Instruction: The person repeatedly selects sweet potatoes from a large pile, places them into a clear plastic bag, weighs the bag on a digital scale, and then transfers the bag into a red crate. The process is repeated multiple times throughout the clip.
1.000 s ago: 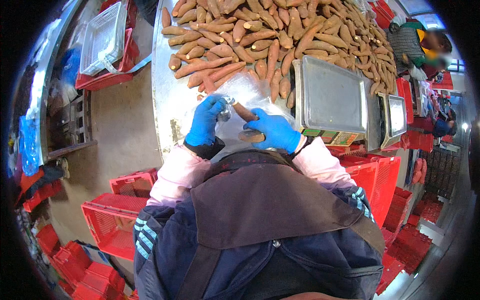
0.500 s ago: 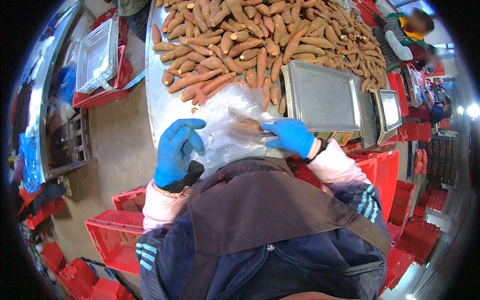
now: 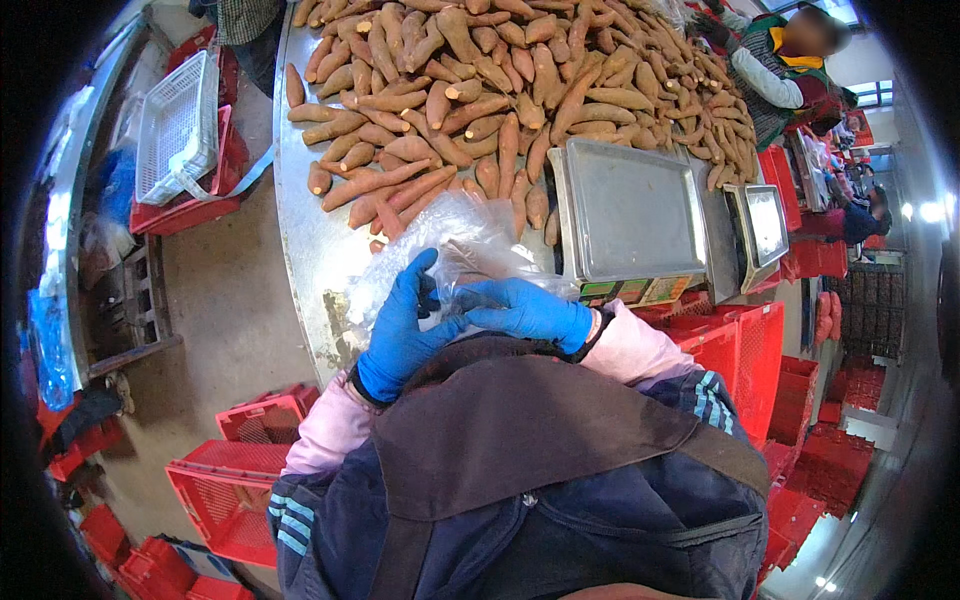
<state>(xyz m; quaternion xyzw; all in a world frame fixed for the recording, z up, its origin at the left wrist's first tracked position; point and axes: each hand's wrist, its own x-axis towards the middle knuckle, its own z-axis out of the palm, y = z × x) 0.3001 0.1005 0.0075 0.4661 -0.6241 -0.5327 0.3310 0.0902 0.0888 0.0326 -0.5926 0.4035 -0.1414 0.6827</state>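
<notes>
Near the middle of the frame, both blue-gloved hands now meet at the clear bag (image 3: 440, 235). Half a second ago the left hand (image 3: 400, 332) stood off to the left, clear of the film; it has since come across, its thumb now against the right fingertips. Its grip is loosely curved, thumb and forefinger apart — whether it pinches any film I cannot tell. The right hand (image 3: 535, 312) has a narrow grip, seemingly on the bag's near edge. A brown shape, likely a sweet potato (image 3: 482, 262), shows dimly through the film just above those fingers; a second ago one was bare between the hands, so the work looks to have passed from handling it to handling the bag around it.

Across the top of the frame the pile (image 3: 500, 85) covers much of the table (image 3: 298, 205). Right of centre, the scale (image 3: 635, 215) carries a coloured front panel (image 3: 640, 289) with markings too small to read — no writing is legible on the bag.
</notes>
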